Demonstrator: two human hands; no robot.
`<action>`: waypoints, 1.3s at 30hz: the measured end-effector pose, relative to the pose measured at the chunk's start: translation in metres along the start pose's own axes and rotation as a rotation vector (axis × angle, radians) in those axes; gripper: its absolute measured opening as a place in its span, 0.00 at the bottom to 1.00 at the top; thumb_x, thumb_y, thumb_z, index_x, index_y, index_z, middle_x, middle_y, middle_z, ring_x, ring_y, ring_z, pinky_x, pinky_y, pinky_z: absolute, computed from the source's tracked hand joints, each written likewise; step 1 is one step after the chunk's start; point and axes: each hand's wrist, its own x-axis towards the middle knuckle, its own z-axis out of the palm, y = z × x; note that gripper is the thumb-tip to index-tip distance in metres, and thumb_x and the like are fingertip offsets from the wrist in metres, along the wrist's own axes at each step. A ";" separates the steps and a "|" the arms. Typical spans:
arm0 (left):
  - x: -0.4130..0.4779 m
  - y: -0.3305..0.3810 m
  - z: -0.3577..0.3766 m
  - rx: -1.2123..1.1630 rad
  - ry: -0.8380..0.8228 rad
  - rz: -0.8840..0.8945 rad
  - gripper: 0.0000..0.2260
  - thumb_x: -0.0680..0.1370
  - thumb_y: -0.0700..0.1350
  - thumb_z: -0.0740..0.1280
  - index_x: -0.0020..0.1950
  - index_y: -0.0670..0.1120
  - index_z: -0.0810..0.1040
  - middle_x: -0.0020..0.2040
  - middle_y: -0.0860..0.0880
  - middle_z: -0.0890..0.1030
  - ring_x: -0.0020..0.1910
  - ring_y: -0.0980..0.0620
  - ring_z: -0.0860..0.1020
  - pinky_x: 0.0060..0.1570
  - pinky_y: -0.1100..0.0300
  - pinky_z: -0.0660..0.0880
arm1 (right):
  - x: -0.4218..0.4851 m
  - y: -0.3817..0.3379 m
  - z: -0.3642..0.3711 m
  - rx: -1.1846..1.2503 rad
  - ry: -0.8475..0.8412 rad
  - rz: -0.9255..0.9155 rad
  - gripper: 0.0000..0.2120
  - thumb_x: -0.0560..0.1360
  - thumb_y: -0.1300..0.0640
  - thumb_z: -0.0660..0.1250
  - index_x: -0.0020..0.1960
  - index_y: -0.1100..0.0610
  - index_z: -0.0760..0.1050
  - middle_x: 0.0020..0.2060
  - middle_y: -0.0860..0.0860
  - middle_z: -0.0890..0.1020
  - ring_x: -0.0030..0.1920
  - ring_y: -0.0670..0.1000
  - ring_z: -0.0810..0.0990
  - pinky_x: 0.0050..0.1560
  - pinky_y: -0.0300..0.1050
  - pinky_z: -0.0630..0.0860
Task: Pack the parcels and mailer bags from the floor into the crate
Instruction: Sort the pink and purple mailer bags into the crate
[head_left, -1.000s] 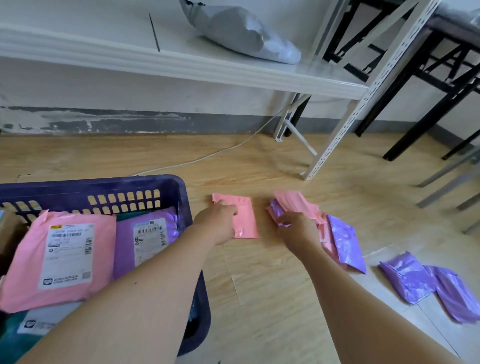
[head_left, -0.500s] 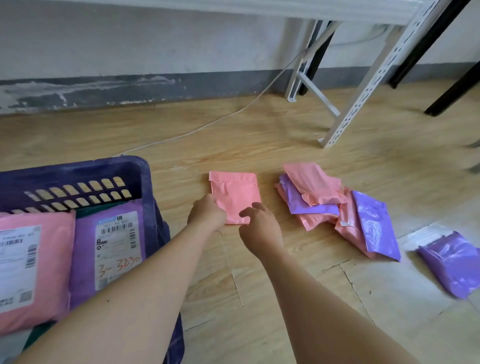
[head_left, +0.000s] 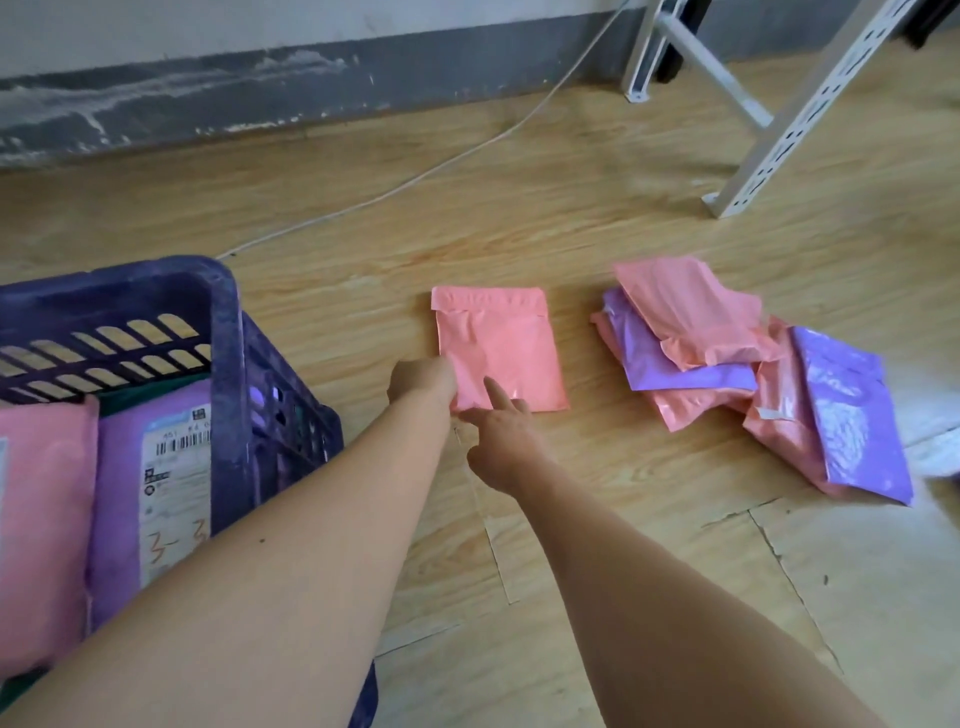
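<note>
A flat pink mailer bag (head_left: 501, 345) lies alone on the wooden floor. My left hand (head_left: 422, 382) grips its near left corner. My right hand (head_left: 498, 441) rests at the bag's near edge with the index finger stretched onto it. To the right sits a loose pile of pink and purple mailer bags (head_left: 737, 364). The dark purple crate (head_left: 228, 332) stands at the left, holding a labelled purple mailer (head_left: 156, 467) and a pink mailer (head_left: 41, 509).
A white cable (head_left: 415, 171) runs across the floor behind the bags. White metal shelf legs (head_left: 789, 119) stand at the back right. The grey skirting of the wall (head_left: 260, 88) closes the far side.
My right hand left the pile and came across to the lone pink mailer. My left hand stayed on that mailer's corner. The camera tilted down and closer.
</note>
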 end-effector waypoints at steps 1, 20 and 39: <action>0.003 -0.003 0.001 0.023 0.011 0.001 0.15 0.78 0.37 0.59 0.64 0.34 0.71 0.65 0.38 0.75 0.64 0.42 0.74 0.57 0.54 0.74 | 0.004 -0.001 0.004 0.004 -0.015 -0.012 0.29 0.73 0.63 0.59 0.73 0.50 0.64 0.77 0.54 0.48 0.74 0.59 0.54 0.73 0.50 0.56; 0.006 -0.025 0.007 -0.001 -0.016 -0.037 0.14 0.79 0.38 0.57 0.63 0.37 0.72 0.61 0.42 0.75 0.54 0.43 0.75 0.50 0.57 0.70 | -0.013 0.008 -0.008 0.426 0.347 0.271 0.22 0.69 0.65 0.64 0.63 0.58 0.75 0.60 0.53 0.77 0.59 0.53 0.76 0.57 0.38 0.68; -0.158 0.016 -0.096 -0.168 -0.392 0.137 0.20 0.81 0.55 0.57 0.68 0.45 0.68 0.54 0.45 0.70 0.54 0.46 0.70 0.58 0.51 0.70 | -0.176 -0.040 -0.129 0.774 0.691 0.517 0.17 0.70 0.63 0.60 0.55 0.60 0.79 0.41 0.58 0.82 0.46 0.58 0.81 0.46 0.49 0.78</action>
